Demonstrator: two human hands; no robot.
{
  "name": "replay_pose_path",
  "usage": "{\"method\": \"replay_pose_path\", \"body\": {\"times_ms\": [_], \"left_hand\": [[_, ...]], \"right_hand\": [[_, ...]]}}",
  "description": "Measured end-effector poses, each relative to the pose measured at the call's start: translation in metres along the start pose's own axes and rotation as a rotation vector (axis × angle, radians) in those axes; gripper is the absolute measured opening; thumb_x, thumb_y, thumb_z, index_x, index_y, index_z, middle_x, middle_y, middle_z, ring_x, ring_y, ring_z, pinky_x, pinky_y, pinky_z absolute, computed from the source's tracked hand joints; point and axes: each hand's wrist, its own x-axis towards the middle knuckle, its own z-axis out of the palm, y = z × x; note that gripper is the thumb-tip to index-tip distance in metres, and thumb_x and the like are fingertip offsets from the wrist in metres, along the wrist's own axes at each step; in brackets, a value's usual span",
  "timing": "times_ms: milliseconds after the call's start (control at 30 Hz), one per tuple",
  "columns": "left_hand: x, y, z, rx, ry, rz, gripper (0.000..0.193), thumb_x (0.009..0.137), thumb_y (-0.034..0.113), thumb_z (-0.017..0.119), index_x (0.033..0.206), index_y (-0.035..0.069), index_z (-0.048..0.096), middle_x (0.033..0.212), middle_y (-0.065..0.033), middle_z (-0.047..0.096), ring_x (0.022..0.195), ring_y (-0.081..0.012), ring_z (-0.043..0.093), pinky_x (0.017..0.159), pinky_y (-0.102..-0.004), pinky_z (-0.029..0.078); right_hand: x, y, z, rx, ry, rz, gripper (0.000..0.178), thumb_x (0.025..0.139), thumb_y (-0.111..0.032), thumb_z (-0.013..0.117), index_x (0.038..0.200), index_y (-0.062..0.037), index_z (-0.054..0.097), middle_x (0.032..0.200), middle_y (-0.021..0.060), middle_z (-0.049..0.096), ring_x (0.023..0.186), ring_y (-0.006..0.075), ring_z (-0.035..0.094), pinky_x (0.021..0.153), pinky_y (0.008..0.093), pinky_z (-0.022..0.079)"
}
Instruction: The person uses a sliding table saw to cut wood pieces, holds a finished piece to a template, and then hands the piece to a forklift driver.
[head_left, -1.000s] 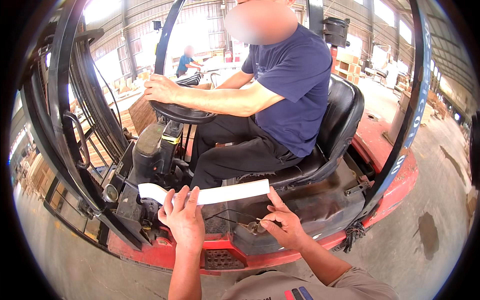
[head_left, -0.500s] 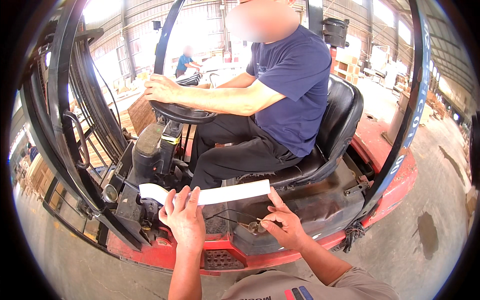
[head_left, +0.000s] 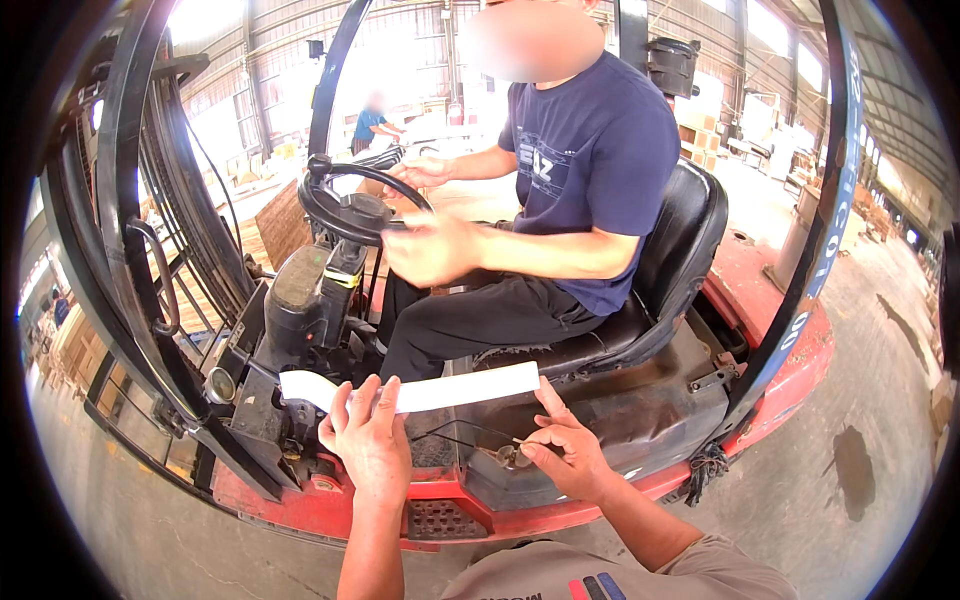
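Note:
A long white paper strip (head_left: 470, 387) stretches out in front of me, its left end curling downward. My left hand (head_left: 368, 437) grips it near that curled end, with several fingertips over its lower edge. At the strip's other end, the raised index finger of my right hand (head_left: 570, 445) touches or nearly touches the corner. The thumb and another finger of that hand pinch what looks like a pair of thin dark-framed glasses (head_left: 510, 456), whose slender arms point left beneath the strip.
A red forklift (head_left: 590, 517) stands close before me. A person in a navy shirt (head_left: 610, 150) sits on its black seat (head_left: 690, 240) behind the steering wheel (head_left: 350, 205). The mast (head_left: 170, 200) rises at left. Another person (head_left: 369, 125) works farther back.
The seated person has taken a hand off the top of the steering wheel and drawn it back, blurred by motion, and turned slightly toward me. My hands and the strip stay almost still.

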Motion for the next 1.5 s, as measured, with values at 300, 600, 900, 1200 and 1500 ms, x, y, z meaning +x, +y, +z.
{"method": "replay_pose_path", "body": {"times_ms": [300,600,900,1200,1500], "left_hand": [[-0.001,0.000,0.000,-0.003,0.002,0.006,0.044,0.078,0.008,0.075,0.121,0.018,0.071,0.128,-0.0046,0.064,0.128,-0.0329,0.050,0.098,-0.0546,0.033],[0.002,0.003,0.002,0.013,0.002,0.021,0.043,0.078,0.008,0.074,0.120,0.018,0.071,0.125,-0.0039,0.065,0.127,-0.0325,0.051,0.098,-0.0541,0.033],[0.010,0.009,0.011,0.024,0.017,0.067,0.043,0.077,0.009,0.075,0.119,0.018,0.071,0.125,-0.0031,0.064,0.126,-0.0317,0.051,0.097,-0.0536,0.033],[0.014,0.012,0.013,-0.018,-0.008,0.069,0.047,0.077,0.005,0.073,0.123,0.015,0.069,0.125,-0.0041,0.063,0.128,-0.0335,0.049,0.101,-0.0529,0.030],[0.013,0.012,0.013,0.000,-0.020,0.063,0.047,0.077,0.004,0.074,0.123,0.016,0.069,0.127,-0.0036,0.062,0.129,-0.0331,0.048,0.101,-0.0539,0.030]], "right_hand": [[-0.001,0.000,-0.001,0.004,0.001,0.004,0.012,0.093,-0.013,0.070,0.097,-0.0025,0.071,0.163,0.0257,0.020,0.149,0.0356,0.032,0.109,0.0441,0.043],[-0.001,0.002,-0.002,0.025,-0.008,0.024,0.012,0.093,-0.014,0.070,0.097,-0.0019,0.071,0.163,0.0272,0.019,0.148,0.0377,0.032,0.108,0.0459,0.043],[0.001,0.009,-0.007,0.066,0.024,0.060,0.012,0.093,-0.012,0.070,0.099,-0.0016,0.071,0.164,0.0262,0.017,0.148,0.0387,0.031,0.108,0.0471,0.043],[0.001,0.011,-0.007,0.039,0.037,0.060,0.009,0.092,-0.009,0.071,0.097,-0.0013,0.072,0.164,0.0247,0.018,0.147,0.0377,0.034,0.107,0.0464,0.045],[0.001,0.012,-0.006,0.057,0.042,0.068,0.009,0.092,-0.008,0.071,0.098,-0.0011,0.072,0.164,0.0247,0.018,0.147,0.0371,0.034,0.107,0.0455,0.045]]}}
